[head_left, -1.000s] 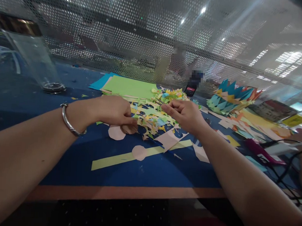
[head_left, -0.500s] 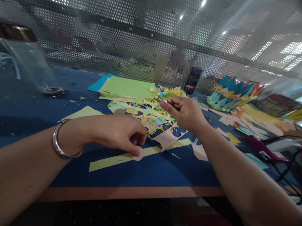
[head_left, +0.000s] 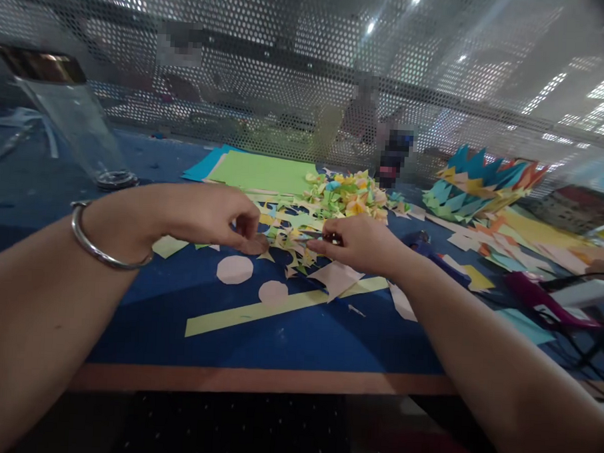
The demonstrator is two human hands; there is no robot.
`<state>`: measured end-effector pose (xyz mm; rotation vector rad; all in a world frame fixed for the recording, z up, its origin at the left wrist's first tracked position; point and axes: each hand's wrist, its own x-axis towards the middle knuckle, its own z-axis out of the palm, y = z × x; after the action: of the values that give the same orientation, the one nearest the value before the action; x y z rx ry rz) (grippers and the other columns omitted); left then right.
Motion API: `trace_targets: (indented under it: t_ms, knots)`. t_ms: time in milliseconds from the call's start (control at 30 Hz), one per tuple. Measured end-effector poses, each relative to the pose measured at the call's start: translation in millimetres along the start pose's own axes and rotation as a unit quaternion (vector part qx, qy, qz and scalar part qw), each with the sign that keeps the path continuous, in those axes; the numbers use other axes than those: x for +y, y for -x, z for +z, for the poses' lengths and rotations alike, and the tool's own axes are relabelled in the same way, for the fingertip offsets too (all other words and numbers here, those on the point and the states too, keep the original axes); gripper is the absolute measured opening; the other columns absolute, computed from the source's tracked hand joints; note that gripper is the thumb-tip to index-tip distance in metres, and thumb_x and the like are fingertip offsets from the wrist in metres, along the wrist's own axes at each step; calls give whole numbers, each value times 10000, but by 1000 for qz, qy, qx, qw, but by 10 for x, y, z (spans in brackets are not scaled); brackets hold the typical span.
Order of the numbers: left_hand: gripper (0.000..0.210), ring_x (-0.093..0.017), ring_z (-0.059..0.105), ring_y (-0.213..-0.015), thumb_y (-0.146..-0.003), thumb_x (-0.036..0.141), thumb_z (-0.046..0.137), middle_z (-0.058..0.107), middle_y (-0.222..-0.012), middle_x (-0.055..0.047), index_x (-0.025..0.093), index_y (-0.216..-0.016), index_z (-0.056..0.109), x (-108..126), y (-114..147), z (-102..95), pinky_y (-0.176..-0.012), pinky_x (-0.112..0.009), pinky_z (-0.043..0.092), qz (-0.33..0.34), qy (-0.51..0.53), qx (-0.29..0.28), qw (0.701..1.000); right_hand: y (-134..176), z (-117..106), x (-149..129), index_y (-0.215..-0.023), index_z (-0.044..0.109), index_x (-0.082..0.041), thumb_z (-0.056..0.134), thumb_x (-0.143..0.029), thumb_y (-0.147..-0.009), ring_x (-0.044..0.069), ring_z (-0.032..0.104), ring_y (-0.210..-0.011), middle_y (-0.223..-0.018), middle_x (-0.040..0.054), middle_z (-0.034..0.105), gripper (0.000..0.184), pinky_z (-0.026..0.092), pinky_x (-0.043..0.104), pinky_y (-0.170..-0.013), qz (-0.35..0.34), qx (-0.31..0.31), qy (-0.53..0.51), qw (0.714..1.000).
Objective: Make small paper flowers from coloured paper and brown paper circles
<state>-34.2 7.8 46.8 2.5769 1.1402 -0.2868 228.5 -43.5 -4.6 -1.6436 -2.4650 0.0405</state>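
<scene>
My left hand (head_left: 215, 217) is pinched at the edge of the scrap pile, its fingertips on a small brownish disc (head_left: 259, 243), partly hidden. My right hand (head_left: 359, 241) is closed around a thin, dark metallic tool (head_left: 304, 240) whose tip points left; its kind is unclear. Between both hands lie cut paper scraps (head_left: 294, 243) in green, yellow and blue. A larger pale pink paper disc (head_left: 235, 269) lies below my left hand. Beside it, a smaller pink disc (head_left: 274, 293) touches or overlaps a yellow-green paper strip (head_left: 228, 323). A pink offcut (head_left: 337, 279) crosses that strip.
Green paper sheets (head_left: 264, 173) are stacked behind, beside a heap of folded paper pieces (head_left: 351, 193). A glass bottle (head_left: 79, 123) stands left. At right are a layered paper crown shape (head_left: 477, 184), a magenta object (head_left: 543, 300) and cables (head_left: 584, 342). A perforated screen (head_left: 288, 92) rises behind.
My left hand has left the smaller pink disc and moved up and left to the brownish disc, uncovering the larger pink one. My right hand has come down nearer the scraps with its tool.
</scene>
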Motion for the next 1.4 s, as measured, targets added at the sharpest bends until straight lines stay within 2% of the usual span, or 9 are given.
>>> trace_targets:
  t_ms: [133, 467, 667, 900, 1000, 1100, 1200, 1333, 1400]
  knots:
    - [346, -217, 604, -711, -686, 480, 736, 716, -889, -83, 210, -902, 720, -97, 6, -12, -598, -278, 347, -28, -22, -57, 998, -3, 60, -55, -727, 574, -195, 468, -637, -933, 134, 446, -520, -615, 35, 585, 499, 231, 277, -490, -2, -59, 34, 998]
    - [183, -218, 627, -742, -707, 303, 690, 707, -831, -62, 189, -850, 680, -3, -36, 82, -595, -269, 376, -4, 19, -84, 996, 54, 8, -176, -816, 611, -196, 445, -600, -954, 154, 496, -600, -723, 52, 639, 458, 252, 274, -529, 17, -73, 83, 994]
    - [372, -216, 630, -784, -664, 287, 729, 702, -953, -59, 220, -1024, 661, -24, -22, 109, -611, -263, 390, 26, 28, -72, 997, 74, -22, -175, -879, 635, -190, 449, -582, -952, 173, 541, -640, -787, 70, 668, 440, 251, 280, -524, 39, -83, 103, 990]
    - [130, -188, 585, -652, -736, 293, 683, 660, -750, -46, 199, -825, 664, -29, -11, 74, -565, -268, 361, 22, 46, -96, 994, 120, -20, -194, -960, 653, -176, 438, -554, -966, 210, 599, -689, -807, 89, 682, 435, 242, 291, -528, 26, -78, 135, 987]
    - [146, -161, 564, -651, -804, 327, 654, 635, -732, -35, 183, -781, 661, -42, -26, 31, -595, -264, 380, 52, 120, -65, 989, 140, -44, -215, -967, 648, -179, 438, -548, -969, 226, 621, -718, -819, 93, 690, 424, 253, 290, -540, 29, -70, 155, 985]
    - [165, -148, 597, -720, -816, 337, 669, 649, -809, -26, 179, -859, 646, 7, -66, 51, -657, -255, 432, 62, 284, 33, 956, 151, -86, -249, -947, 642, -184, 453, -538, -968, 239, 631, -697, -783, 85, 695, 402, 246, 296, -550, 39, -51, 182, 981]
    - [183, -140, 624, -749, -801, 325, 701, 661, -842, -16, 185, -868, 603, 125, -128, 145, -698, -271, 470, 27, 446, 114, 887, 163, -112, -285, -1002, 632, -188, 469, -550, -968, 233, 633, -681, -801, 73, 715, 399, 233, 297, -551, 15, 19, 169, 985]
    - [250, -121, 608, -678, -783, 337, 756, 670, -789, -13, 195, -805, 552, 261, -222, 295, -645, -274, 461, 7, 603, 126, 788, 185, -90, -319, -1166, 607, -203, 479, -462, -992, 197, 640, -729, -957, 67, 731, 336, 260, 291, -563, -60, 153, 118, 979]
    - [268, -117, 585, -631, -775, 348, 776, 671, -778, -20, 201, -800, 553, 287, -257, 346, -557, -265, 409, 15, 637, 103, 764, 191, -65, -324, -1179, 616, -199, 466, -421, -1006, 184, 641, -737, -987, 68, 728, 319, 283, 291, -573, -88, 177, 106, 975]
